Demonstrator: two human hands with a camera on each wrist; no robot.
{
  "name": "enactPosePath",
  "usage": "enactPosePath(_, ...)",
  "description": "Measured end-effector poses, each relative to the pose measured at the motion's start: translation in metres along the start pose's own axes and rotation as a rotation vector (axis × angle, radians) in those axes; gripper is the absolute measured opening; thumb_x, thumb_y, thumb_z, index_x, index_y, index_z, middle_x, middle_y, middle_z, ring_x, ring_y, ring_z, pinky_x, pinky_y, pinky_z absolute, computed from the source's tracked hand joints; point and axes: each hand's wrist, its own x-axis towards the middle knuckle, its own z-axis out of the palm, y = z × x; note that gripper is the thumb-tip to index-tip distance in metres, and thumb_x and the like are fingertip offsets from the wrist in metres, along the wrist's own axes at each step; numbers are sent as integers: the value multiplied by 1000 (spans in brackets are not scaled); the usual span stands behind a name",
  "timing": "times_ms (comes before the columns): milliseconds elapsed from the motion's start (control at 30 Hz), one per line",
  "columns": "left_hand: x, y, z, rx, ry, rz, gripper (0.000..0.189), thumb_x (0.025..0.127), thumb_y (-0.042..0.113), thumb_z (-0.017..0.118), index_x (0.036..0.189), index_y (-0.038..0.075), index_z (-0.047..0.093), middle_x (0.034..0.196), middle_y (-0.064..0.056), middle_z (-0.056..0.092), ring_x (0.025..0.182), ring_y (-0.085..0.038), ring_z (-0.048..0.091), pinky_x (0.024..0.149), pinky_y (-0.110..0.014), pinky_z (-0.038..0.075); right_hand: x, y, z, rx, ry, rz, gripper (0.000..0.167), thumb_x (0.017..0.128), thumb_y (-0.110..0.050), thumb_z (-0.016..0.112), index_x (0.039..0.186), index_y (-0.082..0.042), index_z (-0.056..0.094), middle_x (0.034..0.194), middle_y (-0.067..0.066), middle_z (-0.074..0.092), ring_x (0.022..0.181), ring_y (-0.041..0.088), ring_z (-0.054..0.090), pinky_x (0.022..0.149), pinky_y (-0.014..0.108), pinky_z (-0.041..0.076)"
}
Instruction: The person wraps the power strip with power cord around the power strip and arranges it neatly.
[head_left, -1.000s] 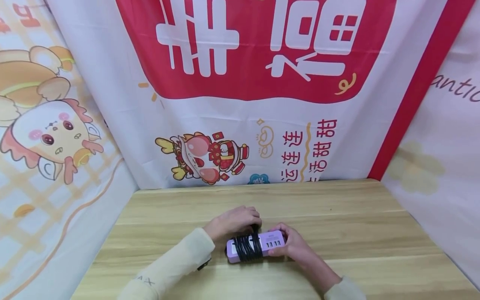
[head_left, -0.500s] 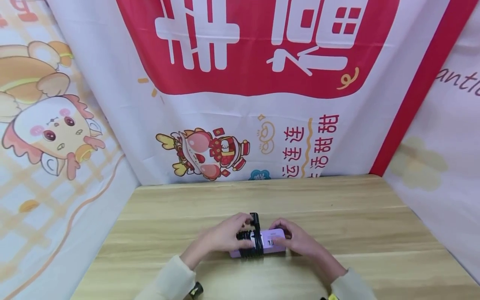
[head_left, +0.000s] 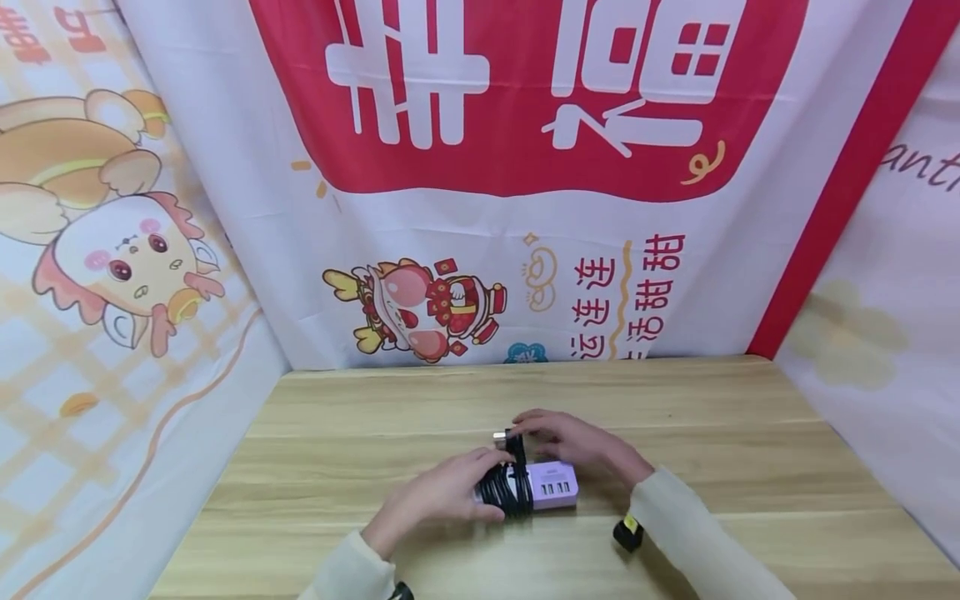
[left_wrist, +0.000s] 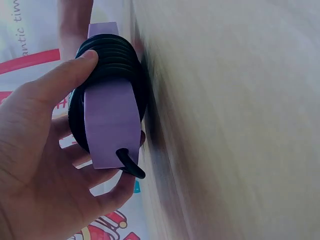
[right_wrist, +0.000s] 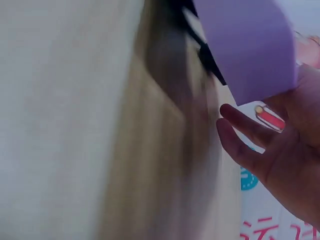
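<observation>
A purple power strip lies near the middle of the table, its USB ports facing up at the right end. Black cord is wound in tight loops round its left part. My left hand grips this wrapped part; in the left wrist view the thumb presses the coils and the fingers curl round the other side. The plug sticks out past the far side of the strip, metal prongs to the left. My right hand reaches over from the right, fingers loosely bent, a fingertip right at the plug.
The wooden table ends against a printed cloth backdrop at the back, with printed cloth on both sides. Black wrist gear with a yellow part sits under the right sleeve.
My left hand has shifted from the cord end by the plug to gripping the wrapped strip. My right hand has left the strip's right end and moved up and left to the plug.
</observation>
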Motion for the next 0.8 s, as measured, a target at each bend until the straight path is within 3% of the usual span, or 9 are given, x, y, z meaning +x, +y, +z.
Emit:
enactPosePath(133,4,0,1,-5,-3,10,75,84,46,76,147,21,44,143,-4,54,128,-18,54,107,-40,47,15,1,-4,-150,-91,-71,46,95,-2,61,134,-26,62,155,14,41,142,35,41,113,57,36)
enactPosePath(267,6,1,1,-15,0,34,73,84,45,77,145,20,47,139,-2,57,124,-15,56,105,-37,47,17,5,-3,-190,-50,-65,29,93,-8,66,119,-22,67,142,8,55,132,29,51,110,52,42)
enactPosePath(467,7,-2,2,-30,25,53,71,82,45,78,142,20,51,133,1,61,117,-11,57,100,-33,49,3,16,-4,-95,70,13,11,94,-9,67,101,-17,68,107,-4,67,102,13,62,94,36,52)
enactPosePath(633,8,-5,2,-36,27,35,70,81,47,77,142,22,52,132,2,62,116,-11,58,99,-34,50,-11,23,-9,-36,88,61,9,94,-10,66,99,-17,69,100,-5,65,95,9,59,89,31,51)
enactPosePath(800,13,-9,3,-49,30,9,70,80,48,77,141,26,52,131,3,62,113,-10,58,95,-33,51,-21,30,-9,-39,125,40,9,95,-10,66,100,-15,70,98,-4,65,93,9,58,86,28,50)
